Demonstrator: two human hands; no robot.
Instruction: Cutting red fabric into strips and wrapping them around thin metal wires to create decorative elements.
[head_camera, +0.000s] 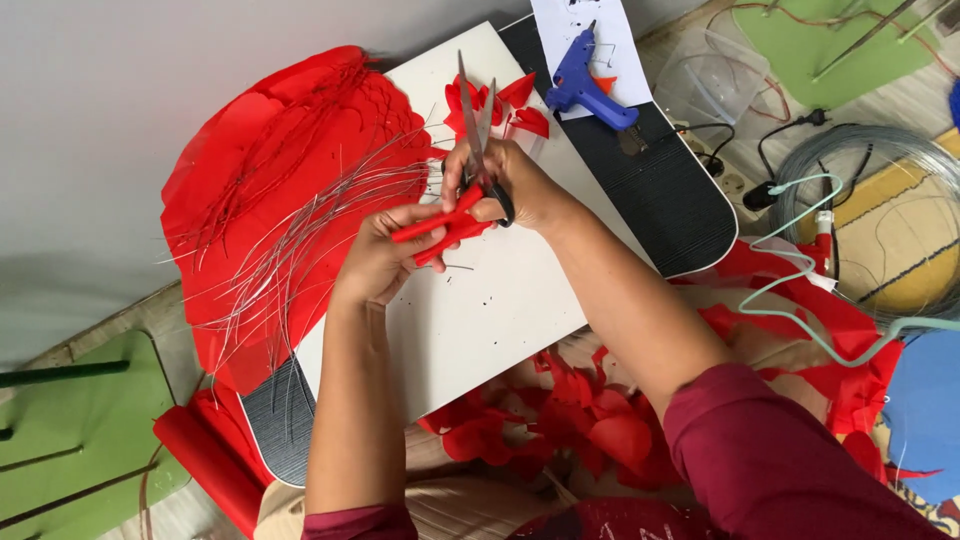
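Red strip of paper (440, 228) sits right at centre frame, pinched in the left hand (378, 258), fingers curled tight around its lower end. At two o'clock from that hand, the right hand (515, 185) grips the scissors (478, 135), fingers through the black handles, blades parted and pointing up toward twelve o'clock. The scissors' handles touch the strip's upper end. Both hands hover over the white board (500, 300), which lies on a dark ribbed board (670, 190). At nine o'clock from the hands, a bundle of thin wires (290, 245) fans across a big red paper sheet (260, 150). Up at one o'clock, a blue glue gun (585, 80) rests on a white sheet. Cut red petals (520, 105) lie just beyond the scissor tips; more red scraps (570, 420) pile up at six o'clock, in the lap.
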